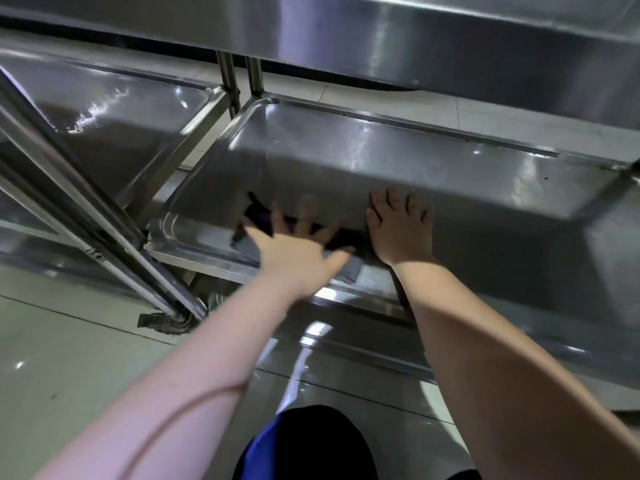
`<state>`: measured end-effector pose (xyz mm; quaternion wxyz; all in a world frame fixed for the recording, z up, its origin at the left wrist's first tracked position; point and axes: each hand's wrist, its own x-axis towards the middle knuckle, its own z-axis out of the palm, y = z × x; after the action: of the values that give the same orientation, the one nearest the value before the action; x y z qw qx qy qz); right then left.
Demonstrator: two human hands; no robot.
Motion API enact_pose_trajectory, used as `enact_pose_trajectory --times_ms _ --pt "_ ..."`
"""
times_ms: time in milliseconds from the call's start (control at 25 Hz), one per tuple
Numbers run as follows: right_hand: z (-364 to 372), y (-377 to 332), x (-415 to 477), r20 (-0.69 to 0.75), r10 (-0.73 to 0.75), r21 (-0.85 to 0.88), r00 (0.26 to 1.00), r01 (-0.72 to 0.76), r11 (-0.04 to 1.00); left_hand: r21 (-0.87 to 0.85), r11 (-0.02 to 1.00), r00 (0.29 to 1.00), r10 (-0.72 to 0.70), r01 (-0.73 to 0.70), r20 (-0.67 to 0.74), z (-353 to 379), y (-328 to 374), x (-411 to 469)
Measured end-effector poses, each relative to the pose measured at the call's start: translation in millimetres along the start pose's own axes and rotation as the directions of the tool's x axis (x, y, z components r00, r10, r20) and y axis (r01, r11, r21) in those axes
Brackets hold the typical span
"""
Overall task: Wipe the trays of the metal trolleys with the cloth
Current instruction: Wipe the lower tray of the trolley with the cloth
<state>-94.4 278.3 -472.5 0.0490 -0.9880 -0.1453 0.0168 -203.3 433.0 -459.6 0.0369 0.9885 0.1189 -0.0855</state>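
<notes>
A dark purple cloth [258, 216] lies flat near the front edge of a steel trolley tray [381, 157]. My left hand [298, 240], blurred, presses on the cloth with fingers spread wide. My right hand [401, 230] lies flat with straight fingers on the cloth's right end and the tray. Most of the cloth is hidden under both hands.
A second trolley's tray [114, 109] stands to the left, wet and shiny. Upright posts [228, 77] rise between the two trays. A slanted steel post [86, 209] with a castor [173, 320] is at front left. An upper shelf [450, 39] overhangs the tray. A lower tray [346, 348] shows beneath.
</notes>
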Motion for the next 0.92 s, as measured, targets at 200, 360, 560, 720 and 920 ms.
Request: enact_pose_trajectory --times_ms 200,360,560,720,920 --pt "-2 5 -5 -0.010 -0.011 0.040 1.000 0.012 0.999 -0.009 0.999 0.997 0.044 -0.045 -0.056 4 -29 -7" --pt "-1 4 -7 -0.009 -0.007 0.037 1.000 0.007 0.999 0.021 0.974 0.975 -0.224 0.224 0.000 -12 -105 2" --pt "-1 2 -8 -0.010 -0.002 0.023 1.000 0.002 1.000 -0.016 0.999 0.999 -0.047 0.047 -0.008 1 -10 -9" --pt "-4 4 -8 0.012 -0.007 0.036 1.000 0.006 0.999 -0.002 0.995 0.993 0.101 -0.101 -0.062 5 -21 -15" --pt "-6 0 -9 0.058 0.023 0.042 0.998 -0.025 0.999 0.021 0.983 0.981 -0.181 0.183 -0.071 -5 -114 -4"
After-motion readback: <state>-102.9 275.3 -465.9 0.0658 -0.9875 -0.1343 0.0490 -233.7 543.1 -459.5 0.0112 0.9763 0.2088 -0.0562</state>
